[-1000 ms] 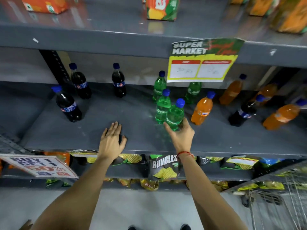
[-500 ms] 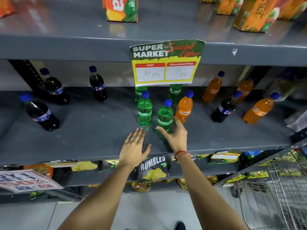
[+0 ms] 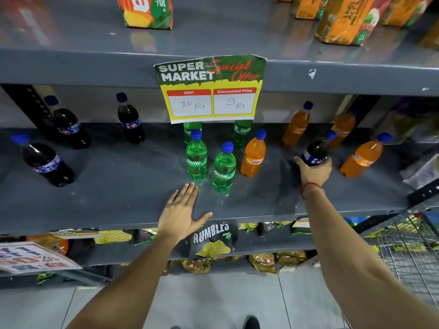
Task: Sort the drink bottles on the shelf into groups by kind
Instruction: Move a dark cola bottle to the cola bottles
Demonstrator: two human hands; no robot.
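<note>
- Plainly, the right hand [image 3: 314, 170] is wrapped low around a dark cola bottle [image 3: 315, 151] standing among the orange bottles [image 3: 253, 156] — probably to carry it to the three colas [image 3: 45, 160] at the left of the shelf [image 3: 118, 198].
- Left hand [image 3: 181, 211] lies flat on the shelf, fingers spread, gripping nothing, just before the green bottles [image 3: 196, 157]; likely a brace.
- A price sign [image 3: 211, 89] hides the tops of two rear green bottles; the right-hand fingertips are behind the bottle.
</note>
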